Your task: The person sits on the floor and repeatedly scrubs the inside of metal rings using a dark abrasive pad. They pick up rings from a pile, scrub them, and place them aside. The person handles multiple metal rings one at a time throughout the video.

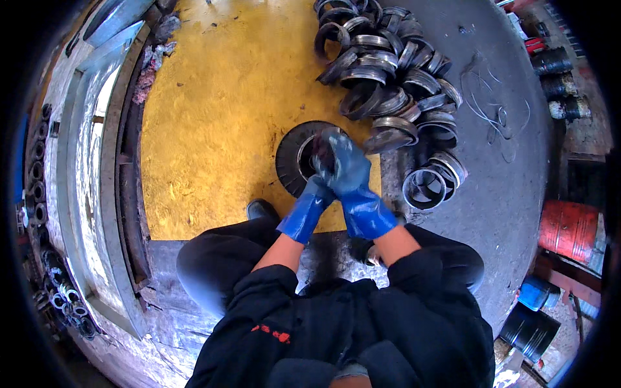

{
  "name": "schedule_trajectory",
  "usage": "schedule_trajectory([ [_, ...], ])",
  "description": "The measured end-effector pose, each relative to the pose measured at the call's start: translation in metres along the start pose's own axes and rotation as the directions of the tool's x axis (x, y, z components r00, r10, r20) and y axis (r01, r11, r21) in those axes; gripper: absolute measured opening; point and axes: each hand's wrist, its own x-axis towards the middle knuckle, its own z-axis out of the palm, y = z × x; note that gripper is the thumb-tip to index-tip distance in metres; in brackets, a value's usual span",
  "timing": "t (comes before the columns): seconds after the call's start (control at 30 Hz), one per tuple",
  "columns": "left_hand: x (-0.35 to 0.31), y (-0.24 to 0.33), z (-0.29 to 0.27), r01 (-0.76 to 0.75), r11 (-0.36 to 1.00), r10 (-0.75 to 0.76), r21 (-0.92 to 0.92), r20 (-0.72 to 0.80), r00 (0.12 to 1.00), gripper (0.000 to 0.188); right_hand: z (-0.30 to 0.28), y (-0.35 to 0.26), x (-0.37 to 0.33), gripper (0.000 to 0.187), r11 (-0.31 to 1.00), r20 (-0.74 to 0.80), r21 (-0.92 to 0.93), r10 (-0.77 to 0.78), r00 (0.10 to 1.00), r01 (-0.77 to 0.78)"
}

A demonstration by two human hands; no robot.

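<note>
Black ribbed disc point(288, 158) near left hand point(317, 189), right hand point(350, 168); cannot tell fingers' state (overlapping blue gloves point(367, 208)). Might skid if bumped.

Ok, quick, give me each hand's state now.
Left hand: gloved, partly hidden; open or closed cannot be told.
Right hand: gloved, over the dark disc; grip cannot be told.

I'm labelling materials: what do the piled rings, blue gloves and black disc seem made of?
Rings: probably metal, dark and grimy, with bright, shiny bands.
Gloves: likely rubber or plastic coated, given the cuffs' glossy highlights.
Disc: dark, ridged, fairly dull; rubber, plastic or metal, I can't tell.
</note>
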Motion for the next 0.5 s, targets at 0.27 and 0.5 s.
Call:
schedule_trajectory([
  [0.27,-0.018,0.063,0.053,0.364,0.612,-0.465,-0.703,0.053,0.884,0.022,0.006,0.109,0.086,0.038,0.896,0.662,-0.169,0.412,0.627,-0.41],
  [0.5,-0.011,0.097,0.073,0.321,0.345,-0.571,-0.882,0.074,0.817,0.028,-0.008,0.061,0.055,0.033,0.891,0.309,-0.053,0.444,0.841,-0.451],
])
